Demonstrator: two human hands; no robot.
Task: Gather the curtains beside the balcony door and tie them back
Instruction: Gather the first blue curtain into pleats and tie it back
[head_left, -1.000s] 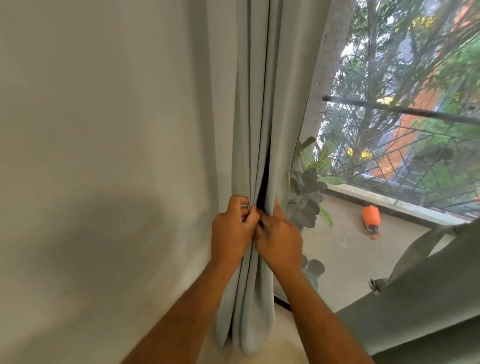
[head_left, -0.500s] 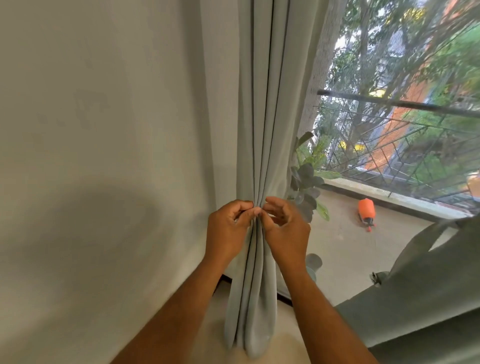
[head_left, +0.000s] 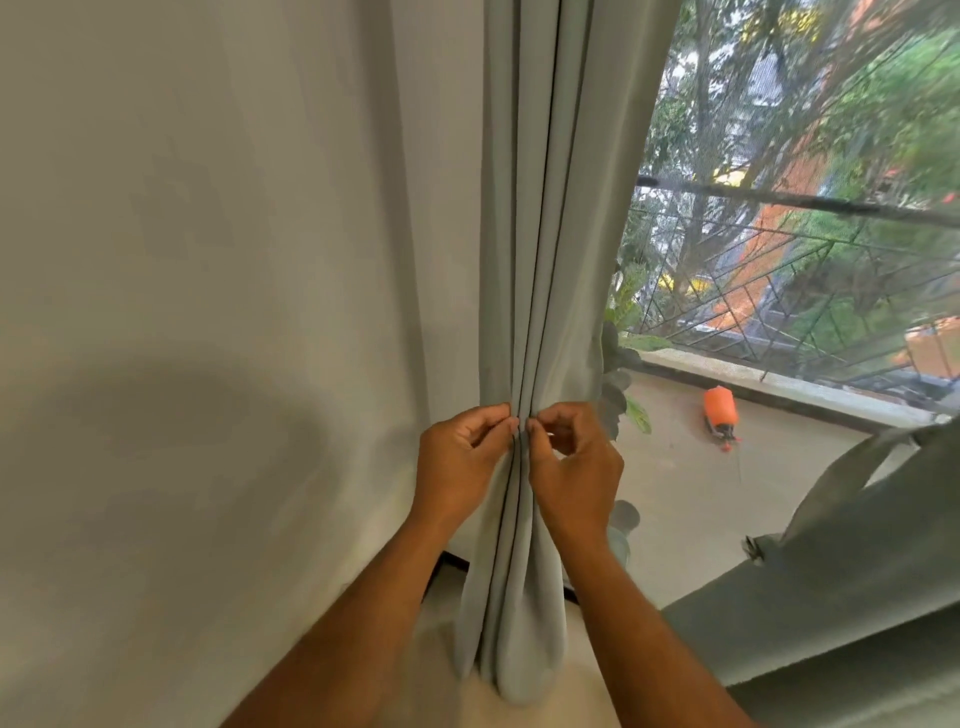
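Head cam is looking down at a pale grey-green curtain (head_left: 540, 260) that's hanging in a tight bunch right against the wall (head_left: 208, 260), at the left edge of the balcony door glass (head_left: 727, 493). It's falling in long narrow pleats with dark creases running between them, and the bottom is puffing out in soft rounded folds just above the floor. Left hand (head_left: 462, 467) is pinching the folds from the left side, fingers curled in on the fabric. Right hand (head_left: 571, 467) is doing the same from the right, fingertips meeting the left ones across the middle crease. More of the same fabric (head_left: 831, 597) is slanting across the bottom right corner. Outside, an orange bottle (head_left: 721, 409) is lying on the balcony floor, near a leafy plant (head_left: 621, 384).
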